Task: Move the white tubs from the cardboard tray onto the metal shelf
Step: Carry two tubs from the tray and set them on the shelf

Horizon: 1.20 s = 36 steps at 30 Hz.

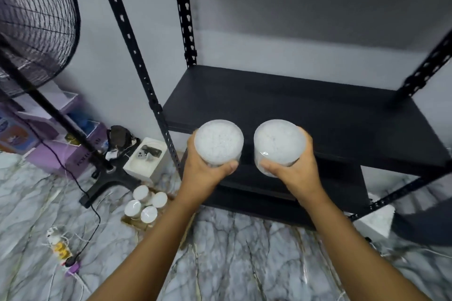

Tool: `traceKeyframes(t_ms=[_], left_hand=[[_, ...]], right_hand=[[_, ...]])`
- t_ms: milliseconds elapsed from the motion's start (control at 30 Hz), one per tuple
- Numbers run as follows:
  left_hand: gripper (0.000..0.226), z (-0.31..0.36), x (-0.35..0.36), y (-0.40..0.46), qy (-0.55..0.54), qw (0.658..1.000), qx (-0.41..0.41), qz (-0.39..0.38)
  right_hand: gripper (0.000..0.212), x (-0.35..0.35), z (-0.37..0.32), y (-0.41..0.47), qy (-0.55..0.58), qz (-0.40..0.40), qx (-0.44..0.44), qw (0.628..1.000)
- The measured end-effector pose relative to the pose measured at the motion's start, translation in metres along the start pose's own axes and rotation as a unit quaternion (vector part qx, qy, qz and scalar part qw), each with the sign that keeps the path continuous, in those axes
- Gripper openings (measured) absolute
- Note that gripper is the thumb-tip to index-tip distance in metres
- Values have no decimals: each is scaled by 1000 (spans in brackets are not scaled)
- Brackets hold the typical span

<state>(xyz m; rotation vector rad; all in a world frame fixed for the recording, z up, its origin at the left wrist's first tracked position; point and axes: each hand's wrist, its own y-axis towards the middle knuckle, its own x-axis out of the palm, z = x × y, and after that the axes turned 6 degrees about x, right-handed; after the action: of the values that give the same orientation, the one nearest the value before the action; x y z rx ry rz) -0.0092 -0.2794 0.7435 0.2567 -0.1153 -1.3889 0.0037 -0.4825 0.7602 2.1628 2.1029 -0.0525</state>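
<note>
My left hand [206, 173] grips one white tub [218, 143] from below and the side. My right hand [292, 171] grips a second white tub [279, 145]. Both tubs are upright, side by side, in the air just in front of the front edge of the black metal shelf [305, 115]. The shelf board behind them is bare. On the floor to the lower left, several more white tubs [146, 204] stand in the cardboard tray [132, 221].
Black slotted shelf posts [137, 56] rise at left and centre. A standing fan [36, 27] and its base [107, 181] stand at left, with purple boxes [61, 154], a white box [146, 157] and a power strip [60, 247] on the marble floor. A lower shelf board [269, 193] sits beneath.
</note>
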Motion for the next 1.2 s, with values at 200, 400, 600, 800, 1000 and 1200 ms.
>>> traceKeyframes(t_ms=[200, 400, 600, 800, 1000, 1200], left_hand=[[89, 5, 85, 15, -6, 1000, 9, -9], [89, 12, 155, 29, -20, 999, 16, -44], [89, 7, 208, 59, -29, 997, -4, -77], [85, -6, 253, 109, -46, 992, 1, -120], [90, -30, 294, 159, -56, 988, 3, -143], [94, -53, 326, 187, -38, 986, -18, -163]], right_hand=[[92, -81, 4, 26, -14, 20, -21, 999], [90, -149, 13, 43, -39, 44, -12, 998], [91, -196, 24, 71, -45, 93, 14, 995], [89, -230, 36, 116, -45, 129, 18, 990], [87, -256, 51, 162, -42, 190, 23, 981], [82, -275, 64, 197, -29, 199, 30, 979]])
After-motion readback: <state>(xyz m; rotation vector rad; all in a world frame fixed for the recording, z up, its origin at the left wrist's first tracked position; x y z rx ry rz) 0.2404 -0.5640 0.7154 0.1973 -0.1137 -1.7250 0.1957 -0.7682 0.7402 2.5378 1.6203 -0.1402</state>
